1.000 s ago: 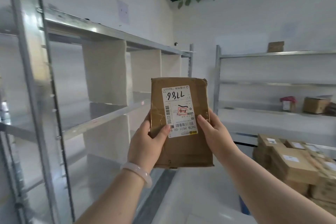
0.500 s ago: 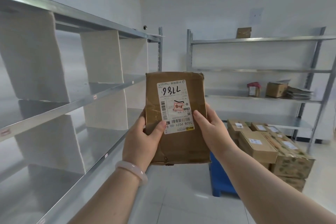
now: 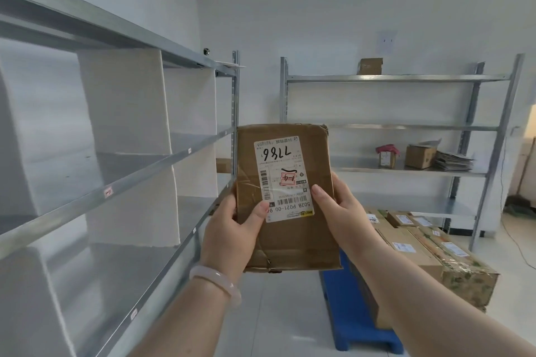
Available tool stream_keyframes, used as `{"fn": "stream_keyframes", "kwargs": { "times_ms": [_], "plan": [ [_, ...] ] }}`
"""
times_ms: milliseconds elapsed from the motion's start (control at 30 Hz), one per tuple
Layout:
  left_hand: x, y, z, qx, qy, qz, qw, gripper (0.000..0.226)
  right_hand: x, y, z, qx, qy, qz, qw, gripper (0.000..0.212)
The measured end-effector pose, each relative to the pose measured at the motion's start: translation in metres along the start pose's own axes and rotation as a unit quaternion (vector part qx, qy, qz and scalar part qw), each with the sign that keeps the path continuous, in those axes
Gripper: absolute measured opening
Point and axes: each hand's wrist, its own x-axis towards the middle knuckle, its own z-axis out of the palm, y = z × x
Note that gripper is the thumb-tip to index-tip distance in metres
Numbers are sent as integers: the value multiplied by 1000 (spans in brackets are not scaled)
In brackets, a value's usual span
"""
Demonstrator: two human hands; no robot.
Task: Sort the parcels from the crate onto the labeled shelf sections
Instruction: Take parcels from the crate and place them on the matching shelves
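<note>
Two hands, left hand (image 3: 232, 229) and right hand (image 3: 339, 209), clasp the flat brown cardboard parcel (image 3: 293, 243) by its lower sides, upright in mid-air beside the grey metal shelf rack (image 3: 145, 173); I would match its upside-down white label (image 3: 282, 180) to a shelf-edge tag (image 3: 108, 192) before placing it

So the parcel (image 3: 290, 240) is held up dead centre, shelving (image 3: 130, 164) is set along the left, another rack (image 3: 391, 77) is placed behind, boxes (image 3: 412, 243) stacked lower right.
</note>
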Motion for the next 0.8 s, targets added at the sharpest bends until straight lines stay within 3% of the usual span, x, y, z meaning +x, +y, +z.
{"fn": "stream_keyframes", "kwargs": {
  "times_ms": [200,367,467,533,600,700,800],
  "plan": [
    [63,-32,14,-32,-62,-19,997,69,49,24,17,4,67,27,997,45],
    [106,-54,23,9,-99,-4,995,48,83,44,7,-15,98,40,994,69],
    [136,-65,19,94,-214,14,972,50,112,42,-18,-97,153,11,983,90],
    [153,-70,22,153,-289,28,944,51,133,41,-31,-160,88,32,983,89],
    [166,-70,33,196,-327,53,923,52,150,44,-39,-178,-10,94,979,69],
    [190,-65,58,244,-297,81,920,55,178,63,-49,-199,-22,119,972,35],
    [217,-65,86,310,-107,121,937,65,212,85,-63,-113,35,108,987,28]
  ]
}}
